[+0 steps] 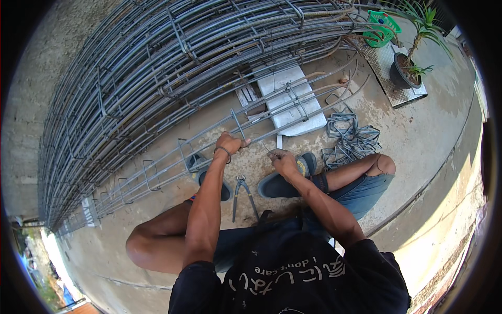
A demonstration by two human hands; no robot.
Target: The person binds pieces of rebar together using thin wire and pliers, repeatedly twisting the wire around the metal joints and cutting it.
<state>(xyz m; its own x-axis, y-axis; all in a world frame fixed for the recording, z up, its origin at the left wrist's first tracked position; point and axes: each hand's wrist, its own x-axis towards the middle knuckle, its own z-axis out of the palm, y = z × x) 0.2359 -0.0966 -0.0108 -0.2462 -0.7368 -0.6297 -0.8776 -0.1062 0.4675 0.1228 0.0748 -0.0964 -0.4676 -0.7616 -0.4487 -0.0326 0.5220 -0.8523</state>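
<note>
My left hand [231, 143] grips the near bar of a long steel rebar cage [211, 147] beside one of its square stirrups [237, 123]. Just to the right, my right hand [283, 160] pinches a thin tie wire [265, 146] that runs up towards the same bar. Pincers with dark handles [244, 196] lie on the concrete between my sandalled feet, their handles spread. The cage's right part lies over a white block [300, 106]. A heap of bent steel stirrups [349, 137] lies on the floor to the right of my hands.
Stacked rebar cages [164, 59] fill the area beyond my hands, along the wall. At the upper right stand a green plastic basket [381, 29] and a potted plant [404, 72] on a patterned metal sheet [376, 66]. A white support [89, 212] lies under the cage's far left part.
</note>
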